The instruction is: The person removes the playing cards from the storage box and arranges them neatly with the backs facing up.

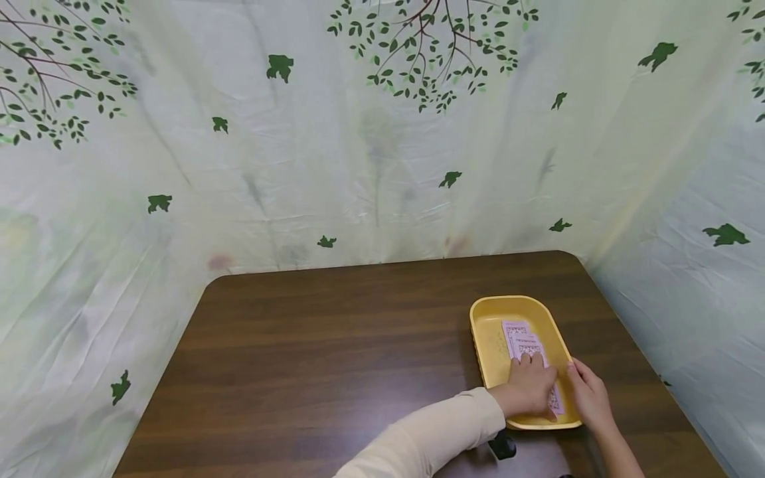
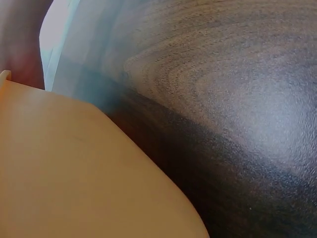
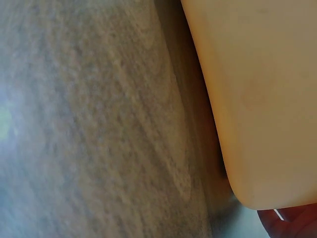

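A yellow tray (image 1: pixel 496 312) stands on the right part of the table in the head view. Inside it lie several overlapping playing cards (image 1: pixel 517 332) with pale purple patterned backs. My left hand (image 1: pixel 528 384) reaches over the near rim and rests on the cards, hiding part of them. At the tray's right side, my right hand (image 1: pixel 592 395) grips the rim with the thumb on top. The left wrist view has the tray's smooth outer wall (image 2: pixel 89 168). In the right wrist view, fingers (image 3: pixel 292 223) show beside the tray's corner (image 3: pixel 257 168).
The brown wood-grain table (image 1: pixel 335 352) extends to the left of the tray. A pale curtain (image 1: pixel 382 166) with printed leaves and branches hangs behind and beside it. Near my left wrist is a small black device (image 1: pixel 503 445).
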### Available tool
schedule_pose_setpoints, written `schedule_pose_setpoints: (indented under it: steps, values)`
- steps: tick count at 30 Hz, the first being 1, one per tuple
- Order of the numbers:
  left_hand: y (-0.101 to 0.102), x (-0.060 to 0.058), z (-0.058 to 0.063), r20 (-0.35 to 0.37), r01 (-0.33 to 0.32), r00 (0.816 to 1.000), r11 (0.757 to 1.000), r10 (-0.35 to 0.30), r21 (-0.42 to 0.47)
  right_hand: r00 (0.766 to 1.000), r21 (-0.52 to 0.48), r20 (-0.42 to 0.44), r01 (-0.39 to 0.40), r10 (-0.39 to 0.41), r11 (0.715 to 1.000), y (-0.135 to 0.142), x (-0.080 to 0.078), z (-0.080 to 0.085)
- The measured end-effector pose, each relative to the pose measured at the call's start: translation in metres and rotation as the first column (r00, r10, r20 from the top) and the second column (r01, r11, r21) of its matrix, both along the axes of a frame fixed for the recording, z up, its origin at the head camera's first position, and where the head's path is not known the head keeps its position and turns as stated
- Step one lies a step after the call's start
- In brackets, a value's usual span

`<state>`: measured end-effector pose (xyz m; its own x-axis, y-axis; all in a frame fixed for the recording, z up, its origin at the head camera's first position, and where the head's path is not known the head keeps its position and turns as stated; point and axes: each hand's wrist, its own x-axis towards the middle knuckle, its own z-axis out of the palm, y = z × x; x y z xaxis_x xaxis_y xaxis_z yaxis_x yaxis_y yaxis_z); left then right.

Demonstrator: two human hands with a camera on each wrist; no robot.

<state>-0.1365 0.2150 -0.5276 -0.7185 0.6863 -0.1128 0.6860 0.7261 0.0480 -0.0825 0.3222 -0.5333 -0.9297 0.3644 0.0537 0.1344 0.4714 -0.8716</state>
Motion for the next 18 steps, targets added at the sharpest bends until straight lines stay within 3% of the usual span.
schedule_pose_setpoints:
  steps: [7, 14, 18]
  values:
    - [0.0012, 0.0002, -0.0022, -0.019, -0.017, 1.000, 1.000, 0.016, -0.021, 1.000, 0.015, -0.030, 0.000, 0.000, 1.000, -0.0004, 0.0001, -0.0019]
    - [0.0001, 0.0022, -0.0004, -0.032, 0.031, 0.999, 0.996, -0.033, -0.080, 1.000, -0.003, -0.006, 0.001, -0.001, 1.000, 0.0012, 0.0004, -0.0030]
    - [0.0006, 0.0037, -0.0018, -0.079, -0.017, 0.997, 0.996, 0.010, -0.091, 1.000, 0.000, 0.005, 0.005, -0.005, 1.000, 0.0016, 0.0004, -0.0033]
